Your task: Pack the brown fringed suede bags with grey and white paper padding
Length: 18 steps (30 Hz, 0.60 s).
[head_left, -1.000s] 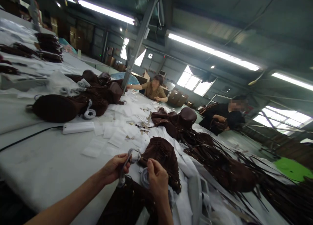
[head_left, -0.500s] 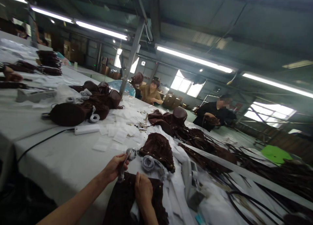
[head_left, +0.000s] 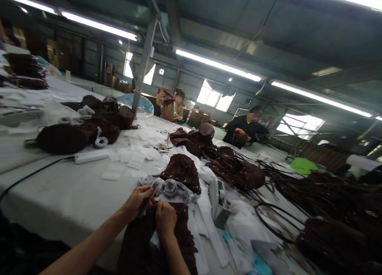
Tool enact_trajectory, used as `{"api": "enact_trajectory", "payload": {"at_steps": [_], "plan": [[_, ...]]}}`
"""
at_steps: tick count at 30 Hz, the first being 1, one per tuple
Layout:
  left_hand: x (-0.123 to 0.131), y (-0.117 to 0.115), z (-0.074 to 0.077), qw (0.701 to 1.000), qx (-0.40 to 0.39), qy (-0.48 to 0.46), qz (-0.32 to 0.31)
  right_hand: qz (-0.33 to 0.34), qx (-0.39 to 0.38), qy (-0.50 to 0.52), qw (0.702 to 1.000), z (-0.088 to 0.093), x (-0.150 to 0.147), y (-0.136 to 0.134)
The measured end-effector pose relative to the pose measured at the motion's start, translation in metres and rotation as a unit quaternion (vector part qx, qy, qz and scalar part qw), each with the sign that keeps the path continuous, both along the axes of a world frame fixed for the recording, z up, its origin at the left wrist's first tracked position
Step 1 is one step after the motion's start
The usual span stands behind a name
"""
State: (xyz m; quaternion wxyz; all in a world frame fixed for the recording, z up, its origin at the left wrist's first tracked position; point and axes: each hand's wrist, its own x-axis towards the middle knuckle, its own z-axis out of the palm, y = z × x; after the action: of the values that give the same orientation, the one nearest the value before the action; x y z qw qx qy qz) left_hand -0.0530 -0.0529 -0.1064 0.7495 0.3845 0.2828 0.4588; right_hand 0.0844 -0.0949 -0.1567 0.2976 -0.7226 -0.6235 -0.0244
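A dark brown gathered bag lies at the table's near edge, its upper rim towards the middle of the table. My right hand is closed on that rim, fingers curled under and partly hidden. Just left of it, my left hand pinches a narrow strap that looks wrapped in clear plastic. Both hands are close together over the bag's rim. Right beyond them lie coils of plastic-wrapped strap, against a second brown bag with gold eyelets.
Further brown bags lie to the left, near a white power strip with a black cable. A grey tape dispenser stands at right, beside crumpled plastic and dark straps. Two co-workers handle bags across the table.
My view has swung right, so the scene sits further left. My left hand has come closer to my right hand with the strap. The far co-worker in brown now holds a bag differently.
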Motion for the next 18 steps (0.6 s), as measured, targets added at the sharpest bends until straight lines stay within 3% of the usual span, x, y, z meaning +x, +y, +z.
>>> {"api": "enact_trajectory", "payload": {"at_steps": [6, 12, 18], "plan": [[0.012, -0.007, -0.007, 0.999, 0.018, 0.043, -0.025, 0.009, 0.033, 0.092, 0.995, 0.001, 0.000, 0.001], [0.024, -0.017, -0.009, 0.987, 0.098, 0.125, -0.015, 0.027, 0.073, 0.190, 0.979, -0.002, 0.004, -0.001], [0.025, -0.020, -0.016, 0.987, 0.065, 0.144, -0.019, 0.025, 0.114, 0.261, 0.958, 0.009, 0.016, -0.007]]}}
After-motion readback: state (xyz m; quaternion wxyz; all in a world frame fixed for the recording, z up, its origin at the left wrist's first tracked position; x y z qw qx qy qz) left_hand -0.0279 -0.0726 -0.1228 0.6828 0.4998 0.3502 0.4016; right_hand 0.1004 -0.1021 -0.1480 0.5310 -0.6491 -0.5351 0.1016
